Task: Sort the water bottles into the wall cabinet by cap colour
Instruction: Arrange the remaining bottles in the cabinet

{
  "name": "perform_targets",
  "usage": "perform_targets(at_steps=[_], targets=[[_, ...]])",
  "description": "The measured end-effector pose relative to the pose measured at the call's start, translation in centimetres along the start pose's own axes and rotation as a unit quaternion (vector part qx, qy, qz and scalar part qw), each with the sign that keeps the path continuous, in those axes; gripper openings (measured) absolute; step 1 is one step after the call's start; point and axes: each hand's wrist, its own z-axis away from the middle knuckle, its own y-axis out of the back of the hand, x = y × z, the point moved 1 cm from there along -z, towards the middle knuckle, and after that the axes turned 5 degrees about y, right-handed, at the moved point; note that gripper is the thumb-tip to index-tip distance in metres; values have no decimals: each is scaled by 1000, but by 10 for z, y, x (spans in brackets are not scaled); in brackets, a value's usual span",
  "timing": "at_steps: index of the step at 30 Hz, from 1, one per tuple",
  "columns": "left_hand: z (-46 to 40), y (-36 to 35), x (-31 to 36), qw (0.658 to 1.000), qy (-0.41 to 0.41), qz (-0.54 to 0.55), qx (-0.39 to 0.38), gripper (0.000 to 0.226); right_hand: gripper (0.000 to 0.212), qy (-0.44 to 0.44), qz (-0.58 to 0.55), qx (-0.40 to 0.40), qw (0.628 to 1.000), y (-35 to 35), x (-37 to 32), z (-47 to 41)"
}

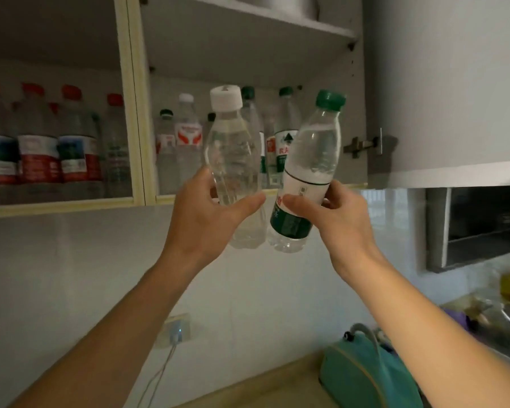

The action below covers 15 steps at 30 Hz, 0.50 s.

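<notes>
before the wall cabinet point(139, 198), left hand point(206, 213) grips the white-capped bottle point(233, 160), right hand point(333, 219) the green-capped bottle point(304, 178); shelving each by colour likely comes next.

Your way into the right compartment of the wall cabinet point(306, 28) is open above the standing bottles, up to the upper shelf point(248, 17), but its floor is crowded: a white-capped bottle point(186, 136) and green-capped bottles point(286, 134) stand close together. The left compartment is packed with red-capped bottles point(39, 136), and the yellow-edged divider point(134, 113) stands between the two. The open door point(448, 83) bounds you on the right.
</notes>
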Motion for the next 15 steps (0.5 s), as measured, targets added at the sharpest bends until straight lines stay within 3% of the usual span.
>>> perform_targets(at_steps=[5, 8, 11, 15], targets=[[-63, -12, 34, 1000, 1, 5, 9, 39, 29, 43, -16, 34, 998, 15, -19, -60], [-95, -21, 39, 999, 24, 19, 23, 55, 30, 49, -14, 34, 998, 24, -24, -90], [-120, -28, 40, 998, 40, -2, 38, 66, 32, 39, -8, 46, 998, 35, -26, -120], [-144, -34, 32, 997, 65, -19, 44, 65, 29, 2, 4, 55, 999, 50, -20, -152]])
